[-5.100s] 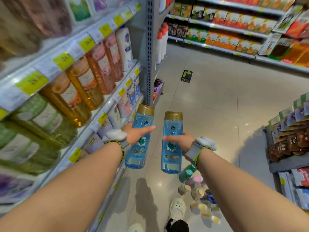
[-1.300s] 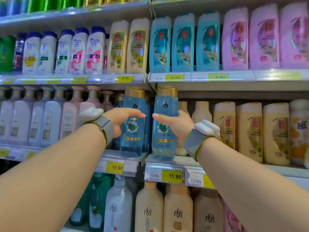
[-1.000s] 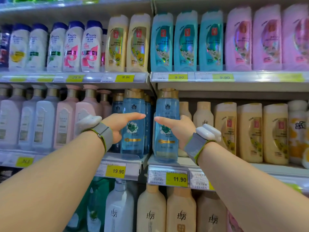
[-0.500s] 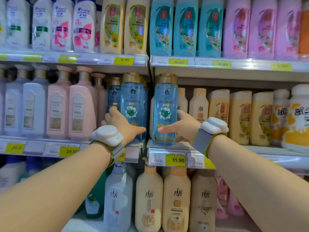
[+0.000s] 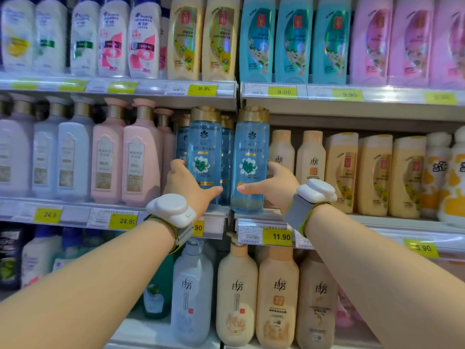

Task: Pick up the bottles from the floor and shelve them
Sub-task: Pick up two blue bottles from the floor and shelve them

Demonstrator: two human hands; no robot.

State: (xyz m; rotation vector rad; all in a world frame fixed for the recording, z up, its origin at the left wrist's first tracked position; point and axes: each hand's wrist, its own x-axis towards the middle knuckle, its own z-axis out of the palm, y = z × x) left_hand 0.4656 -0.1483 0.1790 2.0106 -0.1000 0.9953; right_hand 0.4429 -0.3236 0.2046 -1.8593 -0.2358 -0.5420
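Left hand (image 5: 187, 183) fingers: hidden behind clear blue gold-capped bottle (image 5: 205, 152) | yellow shelf price tag (image 5: 198, 227): half covered by white wrist device (image 5: 171, 210)

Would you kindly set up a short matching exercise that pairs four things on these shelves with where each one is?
Things:
1. left hand
2. right hand
3. pink bottles
4. teal bottles

Places:
A. top shelf
B. middle shelf, left of the blue bottles
C. on the blue bottle above the 11.90 tag
D. on the left blue bottle

Pairs: 1-D, 2-C, 3-B, 4-A
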